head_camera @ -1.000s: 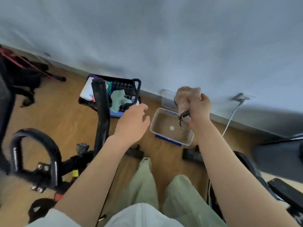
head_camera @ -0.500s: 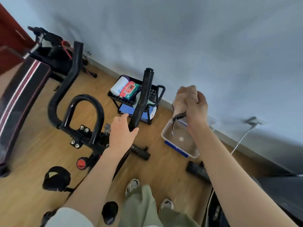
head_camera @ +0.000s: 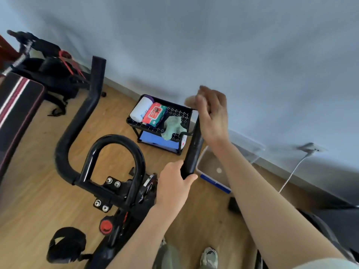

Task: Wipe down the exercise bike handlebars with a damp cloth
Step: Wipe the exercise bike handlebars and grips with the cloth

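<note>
The exercise bike's black handlebars fill the left and middle: a long left bar [head_camera: 91,105], a centre loop [head_camera: 116,139] and a right bar [head_camera: 194,150]. My left hand [head_camera: 174,183] grips the lower part of the right bar. My right hand [head_camera: 212,115] is blurred at that bar's top end, fingers curled. A pinkish-beige bit of the cloth [head_camera: 189,101] pokes out at its left side; the rest of the cloth is hidden by the hand.
A black cart [head_camera: 180,111] by the wall carries a white roll, a wipes pack and a green rag. A clear tub of water [head_camera: 210,166] sits on the wood floor behind my right forearm. A striped bench [head_camera: 17,101] stands at left. A white cable [head_camera: 291,175] hangs from a wall socket.
My left hand has closed round the right bar. My right hand carried the cloth from above the tub to the bar's top end. The view swung left and down.
</note>
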